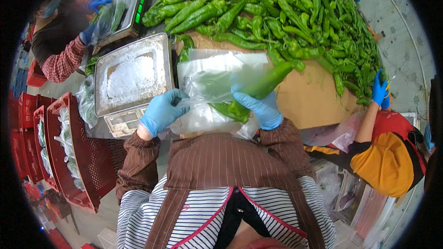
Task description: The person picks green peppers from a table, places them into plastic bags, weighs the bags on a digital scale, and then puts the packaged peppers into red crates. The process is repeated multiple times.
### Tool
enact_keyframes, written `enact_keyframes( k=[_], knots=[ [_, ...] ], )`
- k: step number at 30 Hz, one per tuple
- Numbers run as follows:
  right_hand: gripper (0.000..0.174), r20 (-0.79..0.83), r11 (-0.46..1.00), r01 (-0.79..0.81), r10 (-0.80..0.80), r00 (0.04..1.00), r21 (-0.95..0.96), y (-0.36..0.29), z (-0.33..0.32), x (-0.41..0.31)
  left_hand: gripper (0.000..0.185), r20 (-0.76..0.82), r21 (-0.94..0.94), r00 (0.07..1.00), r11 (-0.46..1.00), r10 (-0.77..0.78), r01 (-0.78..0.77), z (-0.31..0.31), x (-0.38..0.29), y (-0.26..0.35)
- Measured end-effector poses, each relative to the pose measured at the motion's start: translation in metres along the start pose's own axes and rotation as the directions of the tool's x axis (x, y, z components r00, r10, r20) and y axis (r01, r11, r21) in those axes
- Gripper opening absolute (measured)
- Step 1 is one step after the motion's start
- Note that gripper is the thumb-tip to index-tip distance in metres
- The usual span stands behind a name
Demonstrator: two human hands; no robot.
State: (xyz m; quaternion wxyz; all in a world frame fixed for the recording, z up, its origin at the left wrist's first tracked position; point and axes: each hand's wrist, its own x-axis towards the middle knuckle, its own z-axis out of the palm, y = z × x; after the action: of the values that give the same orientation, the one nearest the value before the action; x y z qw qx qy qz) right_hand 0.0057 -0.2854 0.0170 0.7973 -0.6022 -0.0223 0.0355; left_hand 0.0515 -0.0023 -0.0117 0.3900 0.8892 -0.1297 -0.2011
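Note:
My left hand [164, 110], in a light-blue glove, pinches the edge of a clear plastic bag [207, 84]. Green is visible through the film, so at least one pepper seems to be inside. A long green pepper [273, 77] lies across my right hand [259, 109], also gloved, whose fingers and thumb close around it near the bag. Part of that pepper is blurred. Below the bag, more green pepper [238, 110] shows beside my right thumb. Flat clear bags [221, 58] lie stacked under both hands on the tabletop.
A scale with a worn metal pan [135, 72] stands left. Long green peppers [294, 17] are heaped behind. A co-worker at left holds a bagged load over another scale [129, 17]; another co-worker's gloved hand [379, 84] reaches the heap's right edge. Red crates [83, 155] stand lower left.

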Motion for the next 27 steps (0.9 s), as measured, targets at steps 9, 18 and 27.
enact_keyframes(
  k=[9,18,27],
  knots=[
    [0.031,0.169,0.971,0.089,-0.052,0.984,-0.22,0.003,0.001,-0.003,0.028,0.149,-0.778,0.988,0.622,0.049,0.086,-0.014,0.009,0.04],
    [0.075,0.247,0.091,0.251,-0.054,0.968,-0.964,0.044,-0.018,0.02,0.069,0.016,-0.948,0.987,0.317,0.158,-0.036,-0.027,0.01,0.048],
    [0.083,0.114,0.123,0.12,-0.054,0.992,-0.985,-0.027,-0.056,-0.014,0.08,-0.175,-0.826,0.918,0.454,0.357,-0.334,-0.067,0.018,0.088]
  ],
)
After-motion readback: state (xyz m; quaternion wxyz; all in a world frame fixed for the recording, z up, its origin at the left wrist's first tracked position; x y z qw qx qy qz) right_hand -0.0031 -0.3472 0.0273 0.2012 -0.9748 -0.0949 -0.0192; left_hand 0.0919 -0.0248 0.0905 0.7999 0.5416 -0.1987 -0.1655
